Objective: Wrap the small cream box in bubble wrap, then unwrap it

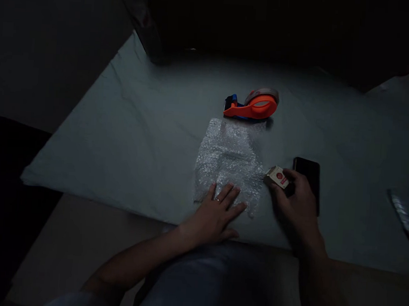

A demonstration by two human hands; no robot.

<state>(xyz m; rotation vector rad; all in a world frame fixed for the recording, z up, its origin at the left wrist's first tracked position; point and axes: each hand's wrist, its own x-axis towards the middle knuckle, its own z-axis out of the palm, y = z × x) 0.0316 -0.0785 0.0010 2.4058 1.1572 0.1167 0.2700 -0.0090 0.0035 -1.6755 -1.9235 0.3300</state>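
Note:
A sheet of bubble wrap (232, 150) lies spread on the table in front of me. My left hand (218, 213) rests flat on its near edge, fingers spread, with a ring on one finger. Just right of the wrap, my right hand (298, 196) grips a small pale box (277, 177) with a red mark on it, between thumb and fingers. The box is tilted and sits close to the wrap's right edge; I cannot tell whether they touch. Beyond the wrap lies an orange and blue tape dispenser (253, 105) carrying a roll of tape.
A black phone (308, 170) lies partly behind my right hand. At the far right is a shiny plastic packet (407, 209). The pale marbled table (123, 135) has a dark bulky object (248, 27) along its far side. The room is dim.

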